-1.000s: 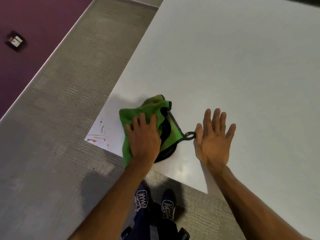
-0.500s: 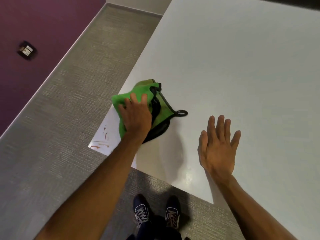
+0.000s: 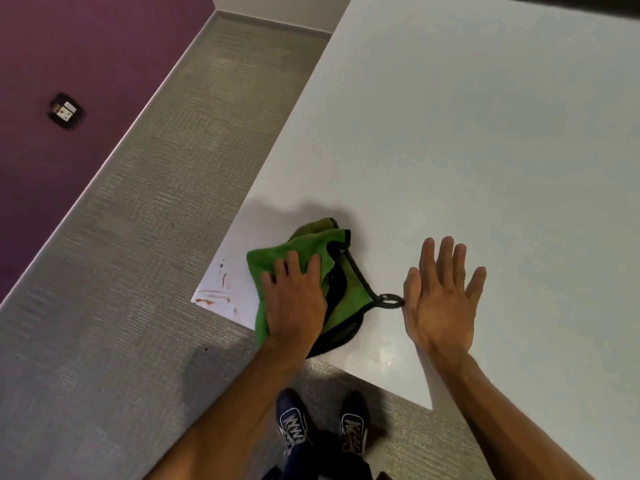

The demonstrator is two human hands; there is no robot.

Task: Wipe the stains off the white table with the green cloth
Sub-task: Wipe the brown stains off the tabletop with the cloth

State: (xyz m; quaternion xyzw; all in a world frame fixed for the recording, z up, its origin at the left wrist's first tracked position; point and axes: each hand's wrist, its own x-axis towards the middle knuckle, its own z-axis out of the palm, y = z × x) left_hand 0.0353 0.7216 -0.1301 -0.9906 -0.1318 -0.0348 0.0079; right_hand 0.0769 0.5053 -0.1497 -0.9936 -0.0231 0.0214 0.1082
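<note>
White table filling the right and centre of the frame, smooth, matte, faintly glossy near the lower edge, one corner pointing down toward the lower middle, another at centre left. Grey carpet running in a broad diagonal band from top centre to the lower left, with a fine woven grain, and showing again below the table's near edge. Purple wall in the upper left, met by a pale skirting strip along the carpet; a paler wall at top centre. Dark socket plate set in the purple wall, upper left.

Green cloth bunched on the table just left of centre, close to the left corner, black trim along its edges, one flap hanging past the table's near edge. Black loop at the cloth's right end, lying flat on the table.

Left hand pressed palm down on the cloth, fingers spread flat over it rather than curled around it. Right hand open, empty, fingers extended, palm toward the table just right of the loop, thumb edge at or very near the loop; contact with the table not clear.

Reddish-brown stains streaked on the table's left corner, just left of the cloth, uncovered.

Dark blue shoes with white lacing on the carpet at bottom centre.
</note>
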